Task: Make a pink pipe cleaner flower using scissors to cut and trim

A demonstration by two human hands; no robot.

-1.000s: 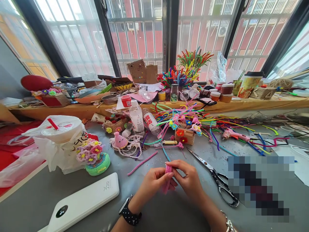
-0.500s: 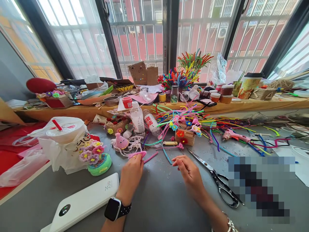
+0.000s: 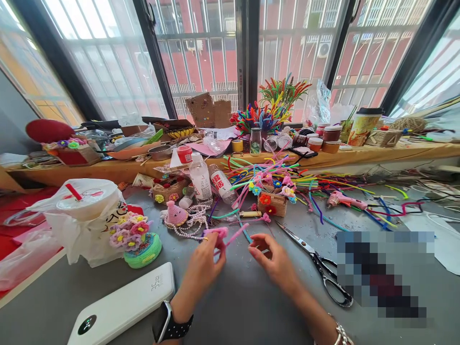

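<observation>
Fuzzy pink piece [image 3: 220, 232] pinched in left hand [image 3: 204, 262], over smooth grey table [image 3: 230, 314].
Slim, fuzzy pink stem [image 3: 238, 232] at the same fingertips. Right hand [image 3: 273, 261]: fingers curved, narrow gap to thumb; steel-bladed scissors [image 3: 307, 247] lie just beside.

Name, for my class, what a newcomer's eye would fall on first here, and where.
Probably the bright bunch on the ledge at the back, and the tangle of coloured stems on the table in front of it. Next, perhaps, the left hand holding pink stems near the middle, with the open right hand beside it. The scissors lie right of both hands.
</observation>
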